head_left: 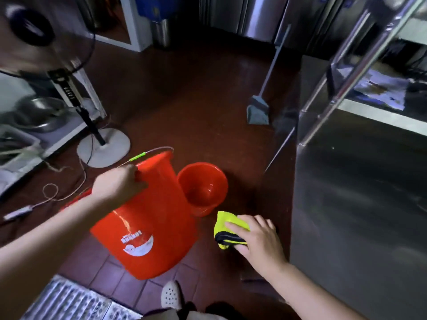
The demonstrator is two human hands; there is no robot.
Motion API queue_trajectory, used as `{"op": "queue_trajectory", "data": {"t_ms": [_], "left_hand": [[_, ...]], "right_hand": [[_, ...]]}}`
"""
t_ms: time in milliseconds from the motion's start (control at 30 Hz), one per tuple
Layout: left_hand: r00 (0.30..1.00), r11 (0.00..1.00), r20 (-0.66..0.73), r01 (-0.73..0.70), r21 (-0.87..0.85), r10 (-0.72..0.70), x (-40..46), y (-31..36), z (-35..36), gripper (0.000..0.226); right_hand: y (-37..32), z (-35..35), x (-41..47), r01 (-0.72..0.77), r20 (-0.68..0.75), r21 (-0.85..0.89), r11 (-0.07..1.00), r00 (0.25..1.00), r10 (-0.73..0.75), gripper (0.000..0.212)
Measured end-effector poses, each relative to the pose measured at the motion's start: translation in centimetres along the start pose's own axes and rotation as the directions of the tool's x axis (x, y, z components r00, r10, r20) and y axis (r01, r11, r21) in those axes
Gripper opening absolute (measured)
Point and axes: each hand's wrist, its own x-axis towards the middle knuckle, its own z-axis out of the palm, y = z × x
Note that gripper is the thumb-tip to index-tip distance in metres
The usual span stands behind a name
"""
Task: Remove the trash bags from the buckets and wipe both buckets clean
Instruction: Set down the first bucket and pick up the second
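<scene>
From the head camera, looking down at a dark red tiled floor [208, 125] in a kitchen, a person crouches over two orange buckets. The left hand [119, 181] is clenched on the rim of the larger bucket [147, 218], tipping it so its mouth faces away and its printed side shows. The smaller bucket [203, 185] stands upright just beside it, touching or nearly so, with no bag visible inside. The right hand [256, 234] grasps a folded yellow cloth [227, 227], held low beside the big bucket. A standing fan [46, 42] is at left, a dustpan [258, 112] farther back, and a steel cabinet [358, 204] at right. To wipe well, the left hand should probably keep the tilted bucket steady while the cloth sweeps the wall in overlapping passes, turning the bucket between strokes.
</scene>
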Motion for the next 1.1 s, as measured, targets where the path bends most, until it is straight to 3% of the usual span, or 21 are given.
{"op": "queue_trajectory", "data": {"t_ms": [167, 267, 500, 700, 800, 900, 967, 1100], "left_hand": [[0.951, 0.996, 0.295, -0.094, 0.004, 0.089, 1.6, -4.3, 8.1, 0.024], [0.925, 0.996, 0.377, -0.077, 0.052, 0.052, 2.1, -5.4, 12.8, 0.035], [0.847, 0.968, 0.531, -0.105, 0.226, -0.032, 3.3, -6.9, 26.4, 0.034], [0.917, 0.962, 0.362, -0.234, 0.143, 0.169, 4.4, -5.7, 37.0, 0.012], [0.878, 0.961, 0.455, -0.236, 0.146, 0.147, 4.6, -5.5, 42.6, 0.030], [0.894, 0.953, 0.401, -0.274, 0.132, 0.202, 4.6, -5.9, 47.5, 0.010], [0.902, 0.958, 0.380, -0.264, 0.109, 0.205, 4.2, -6.1, 50.3, 0.028], [0.900, 0.950, 0.365, -0.294, 0.099, 0.241, 2.8, -5.7, 54.4, 0.023]], "right_hand": [[-1.8, 4.6, 5.0, -0.170, 0.093, 0.115, 0.979, 0.983, 0.159, 0.063], [-1.6, 7.7, 6.9, -0.215, 0.139, 0.187, 0.959, 0.972, 0.191, 0.057], [1.7, 19.5, 12.6, -0.326, 0.262, 0.364, 0.873, 0.935, 0.241, 0.048], [4.3, 31.0, 18.3, -0.291, 0.380, 0.305, 0.907, 0.910, 0.164, 0.046], [5.3, 35.9, 20.3, -0.331, 0.410, 0.324, 0.886, 0.894, 0.183, 0.046], [6.6, 40.3, 20.9, -0.366, 0.435, 0.363, 0.857, 0.880, 0.192, 0.046], [7.6, 42.7, 20.7, -0.401, 0.440, 0.362, 0.841, 0.869, 0.225, 0.046], [9.3, 45.8, 19.9, -0.465, 0.431, 0.335, 0.819, 0.849, 0.305, 0.045]]}}
